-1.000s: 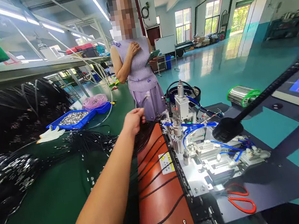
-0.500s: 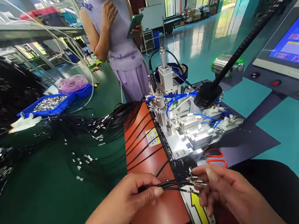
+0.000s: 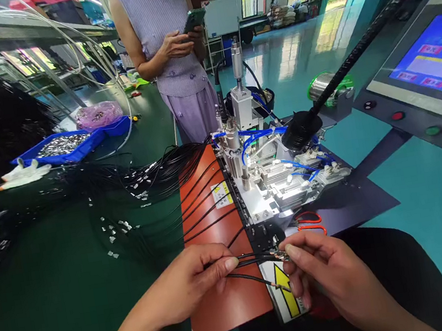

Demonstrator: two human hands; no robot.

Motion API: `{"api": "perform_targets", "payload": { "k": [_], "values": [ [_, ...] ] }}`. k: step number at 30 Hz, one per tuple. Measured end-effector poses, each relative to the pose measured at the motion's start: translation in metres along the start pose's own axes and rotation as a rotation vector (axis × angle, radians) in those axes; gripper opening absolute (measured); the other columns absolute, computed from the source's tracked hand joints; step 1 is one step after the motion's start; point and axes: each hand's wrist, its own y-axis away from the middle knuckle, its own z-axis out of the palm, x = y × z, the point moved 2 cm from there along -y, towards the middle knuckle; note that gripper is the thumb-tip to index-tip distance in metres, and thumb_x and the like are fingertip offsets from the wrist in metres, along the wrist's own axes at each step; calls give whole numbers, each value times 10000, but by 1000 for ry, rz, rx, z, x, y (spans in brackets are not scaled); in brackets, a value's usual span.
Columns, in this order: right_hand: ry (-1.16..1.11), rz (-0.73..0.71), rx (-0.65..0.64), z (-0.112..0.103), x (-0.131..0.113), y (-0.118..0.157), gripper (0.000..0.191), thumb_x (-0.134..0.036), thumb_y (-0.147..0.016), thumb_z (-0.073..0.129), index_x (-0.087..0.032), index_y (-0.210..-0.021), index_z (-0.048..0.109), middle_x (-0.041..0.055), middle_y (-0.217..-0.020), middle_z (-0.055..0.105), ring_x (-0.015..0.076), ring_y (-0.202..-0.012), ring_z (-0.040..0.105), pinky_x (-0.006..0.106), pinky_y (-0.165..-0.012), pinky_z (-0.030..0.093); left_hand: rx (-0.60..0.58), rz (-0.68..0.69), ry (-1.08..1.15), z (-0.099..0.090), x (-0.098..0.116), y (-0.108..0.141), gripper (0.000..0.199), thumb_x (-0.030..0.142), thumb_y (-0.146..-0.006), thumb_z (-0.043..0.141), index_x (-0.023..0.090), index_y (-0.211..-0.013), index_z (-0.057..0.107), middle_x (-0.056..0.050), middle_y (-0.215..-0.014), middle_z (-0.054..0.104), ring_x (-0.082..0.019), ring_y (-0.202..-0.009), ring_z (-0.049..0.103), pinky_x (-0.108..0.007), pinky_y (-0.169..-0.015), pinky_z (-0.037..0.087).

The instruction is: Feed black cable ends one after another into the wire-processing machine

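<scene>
My left hand (image 3: pixel 202 274) is closed on a small bundle of black cables (image 3: pixel 255 261), thumb on top, above the orange-brown board (image 3: pixel 227 312). Bare metal terminals (image 3: pixel 278 256) at the cable ends point right. With thumb and forefinger, my right hand (image 3: pixel 325 269) pinches the tips of these terminals, its other fingers curled below. One cable (image 3: pixel 249 278) hangs apart under the bundle, its terminal close to those curled fingers. Just beyond the hands stands a metal fixture machine (image 3: pixel 273 179) with blue air tubes; several black cables run over the board into its edge.
Red-handled scissors (image 3: pixel 309 221) lie beside the machine. A black flexible-neck lamp (image 3: pixel 303 129) reaches over it, and a control screen (image 3: pixel 431 65) stands at right. Leftward are loose metal terminals (image 3: pixel 118 232), a blue tray (image 3: pixel 72 152) and a white glove (image 3: pixel 25 173). A person (image 3: pixel 170 56) holding a phone stands behind.
My right thumb and forefinger have closed onto the terminals. One cable has dropped away from the bundle. The person opposite has lowered a hand to the phone, and the view has shifted slightly.
</scene>
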Motion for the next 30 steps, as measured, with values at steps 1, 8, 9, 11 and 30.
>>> {"api": "perform_targets", "payload": {
  "k": [1, 8, 9, 11, 30],
  "values": [
    [-11, 3, -2, 0, 1, 0, 326, -472, -899, 670, -156, -969, 630, 16, -737, 645, 127, -510, 633, 244, -427, 539, 3, -10, -10, 0, 0, 0, 479, 525, -994, 434, 160, -706, 550, 33, -659, 509, -104, -622, 445, -222, -591, 331],
    [-50, 17, -17, -1, 5, -3, 269, -420, -917, 661, -163, -977, 609, 6, -731, 651, 130, -492, 646, 237, -406, 543, 10, -14, -76, 1, -2, 1, 464, 542, -1001, 399, 176, -732, 491, 46, -657, 480, -100, -607, 427, -217, -576, 336],
    [-53, 21, -18, -1, 5, -3, 267, -415, -921, 658, -160, -986, 612, 8, -731, 655, 130, -490, 647, 234, -405, 541, 7, -13, -75, 2, -2, 1, 461, 540, -1002, 397, 177, -733, 485, 49, -651, 473, -98, -601, 422, -216, -571, 336],
    [-60, 30, -21, -1, 6, -3, 267, -408, -929, 651, -156, -1007, 615, 11, -729, 662, 129, -485, 648, 228, -402, 537, -5, -14, -64, 2, -2, 1, 455, 538, -1005, 391, 180, -735, 471, 56, -634, 461, -95, -585, 409, -213, -561, 334],
    [-90, 18, -48, -2, 5, -1, 230, -386, -938, 650, -168, -1000, 613, 10, -733, 670, 128, -504, 652, 215, -397, 537, -19, -6, -56, 3, -2, 0, 441, 532, -1006, 396, 190, -733, 449, 56, -645, 448, -98, -586, 400, -217, -553, 333]
  ]
}}
